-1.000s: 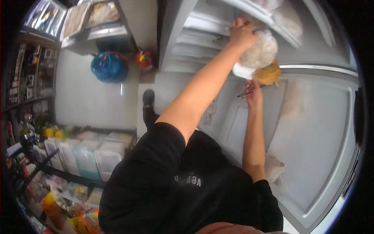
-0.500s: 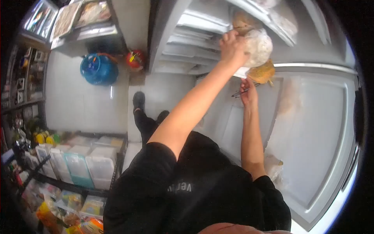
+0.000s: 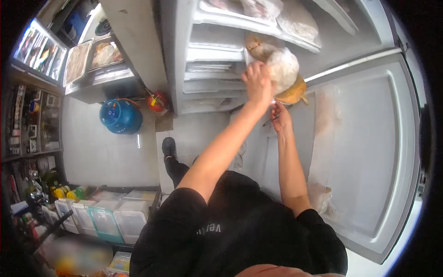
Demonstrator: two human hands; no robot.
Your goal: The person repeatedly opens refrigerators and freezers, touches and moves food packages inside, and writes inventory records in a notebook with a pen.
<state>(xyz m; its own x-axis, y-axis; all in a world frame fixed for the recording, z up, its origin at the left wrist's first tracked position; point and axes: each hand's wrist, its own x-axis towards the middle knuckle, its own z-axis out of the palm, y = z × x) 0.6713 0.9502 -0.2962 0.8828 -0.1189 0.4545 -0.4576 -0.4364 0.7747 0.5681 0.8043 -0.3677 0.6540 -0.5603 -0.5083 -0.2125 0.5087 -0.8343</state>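
My left hand (image 3: 258, 85) reaches into the upright freezer with its fingers curled against the side of a rounded white bundle (image 3: 284, 69), apparently bagged. Behind that bundle sits a brownish bagged item (image 3: 263, 45). A yellow-brown bag (image 3: 293, 91) hangs out at the front, just beyond my right hand (image 3: 280, 117). The right fingers are closed around a thin dark item (image 3: 269, 122), too small to name, and reach up to a small white edge under the bags. My left thumb is hidden.
The freezer door (image 3: 360, 152) stands open on the right, a plastic bag (image 3: 320, 198) near its inner side. Shelves (image 3: 214, 85) line the freezer. Left are a blue gas cylinder (image 3: 121, 116), a fire extinguisher (image 3: 158, 102) and lidded bins (image 3: 131, 219).
The view has shifted, so the freezer and both hands appear lower and further left. My left hand sits slightly lower against the white bundle; my right hand keeps the thin dark item.
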